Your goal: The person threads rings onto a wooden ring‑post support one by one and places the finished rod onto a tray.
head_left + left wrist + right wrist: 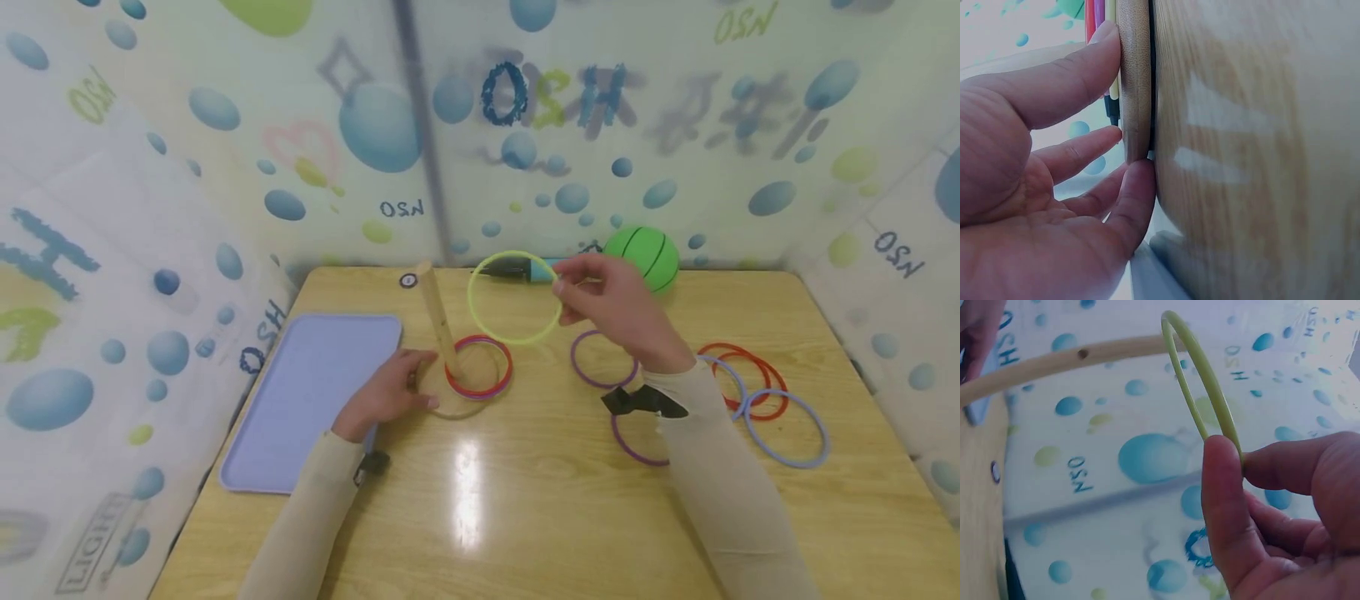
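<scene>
While your left hand (386,393) grips the base (1135,81), your right hand (617,304) pinches a yellow ring (516,342) mid-frame, seemingly for threading; align it above the peg (438,318).

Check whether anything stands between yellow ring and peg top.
Nothing visible does: pinched by the right hand, the yellow ring hangs right of the peg, whose top is bare; the left hand sits lower, at the wooden base.

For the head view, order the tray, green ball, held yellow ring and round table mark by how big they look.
1. Tray
2. Held yellow ring
3. Green ball, partly hidden by the right hand
4. Round table mark
</scene>
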`<state>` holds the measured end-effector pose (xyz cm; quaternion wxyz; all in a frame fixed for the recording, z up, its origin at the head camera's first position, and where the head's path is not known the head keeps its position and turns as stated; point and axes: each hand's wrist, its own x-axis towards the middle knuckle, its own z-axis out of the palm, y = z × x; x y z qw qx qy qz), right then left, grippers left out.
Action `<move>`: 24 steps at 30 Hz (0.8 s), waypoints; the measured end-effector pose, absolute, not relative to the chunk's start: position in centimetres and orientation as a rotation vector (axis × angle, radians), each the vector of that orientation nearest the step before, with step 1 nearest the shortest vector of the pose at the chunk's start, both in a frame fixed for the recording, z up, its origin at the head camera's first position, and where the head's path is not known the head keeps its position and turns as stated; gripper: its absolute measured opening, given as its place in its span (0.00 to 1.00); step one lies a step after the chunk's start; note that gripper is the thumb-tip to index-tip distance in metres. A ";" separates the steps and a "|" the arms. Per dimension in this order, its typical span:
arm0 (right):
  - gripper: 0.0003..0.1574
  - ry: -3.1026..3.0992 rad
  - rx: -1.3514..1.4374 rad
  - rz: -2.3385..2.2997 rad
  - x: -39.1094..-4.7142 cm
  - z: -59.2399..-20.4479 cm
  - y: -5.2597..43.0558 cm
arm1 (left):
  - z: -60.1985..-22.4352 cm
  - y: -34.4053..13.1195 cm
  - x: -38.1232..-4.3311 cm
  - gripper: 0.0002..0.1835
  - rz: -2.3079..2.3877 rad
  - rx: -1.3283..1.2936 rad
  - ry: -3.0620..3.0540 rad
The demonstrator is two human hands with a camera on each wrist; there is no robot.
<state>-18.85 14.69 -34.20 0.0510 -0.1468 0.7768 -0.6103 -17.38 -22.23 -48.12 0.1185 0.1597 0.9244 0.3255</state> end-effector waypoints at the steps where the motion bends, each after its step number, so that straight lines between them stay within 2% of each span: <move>1: 0.19 2.350 -0.457 -1.888 -18.7 -33.8 14.5 | -48.1 -22.2 -17.4 0.46 0.956 0.465 2.700; 10: 0.19 2.252 -0.503 -2.072 -18.8 -31.5 11.9 | -48.2 -22.4 -17.5 0.46 0.951 0.476 2.710; 24: 0.17 2.074 -0.398 -2.120 -21.7 -33.3 8.3 | -48.2 -22.3 -17.7 0.47 0.945 0.471 2.695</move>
